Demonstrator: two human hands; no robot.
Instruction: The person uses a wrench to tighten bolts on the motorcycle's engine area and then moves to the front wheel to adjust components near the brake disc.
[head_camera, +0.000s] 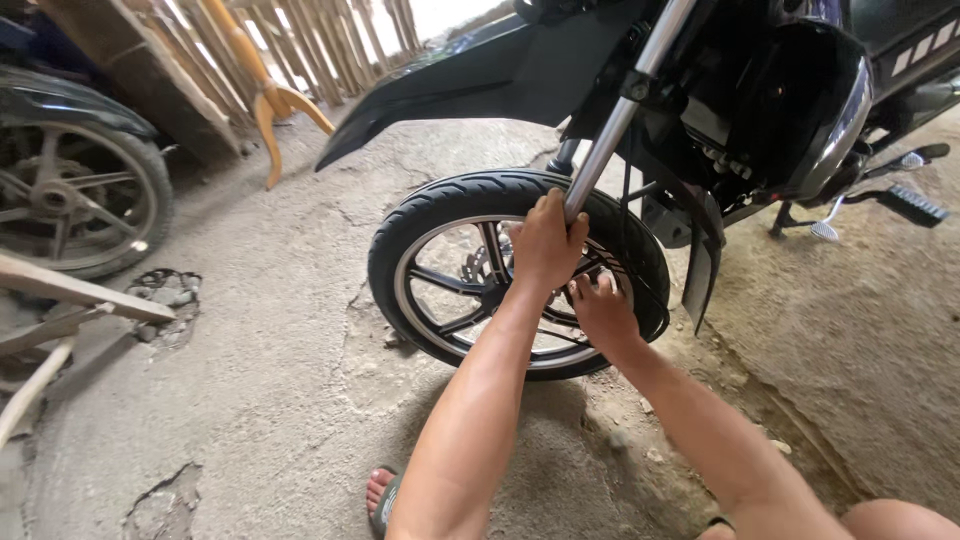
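A black motorcycle stands in front of me with its front wheel (430, 215) on the cracked concrete. My left hand (546, 243) is wrapped around the lower end of the silver fork tube (620, 110), just above the hub. My right hand (601, 310) sits lower, fingers pressed against the spokes and the wheel's rim near the axle; whether it holds anything is hidden. The black front fender (480, 75) juts out above the tyre.
Another motorcycle wheel (75, 195) stands at far left beside wooden planks (70, 290). A wooden slat fence (300, 40) and a yellow forked stick (265, 100) are behind. Footpegs and the kickstand (830, 225) lie right. My sandalled foot (383, 495) is at bottom.
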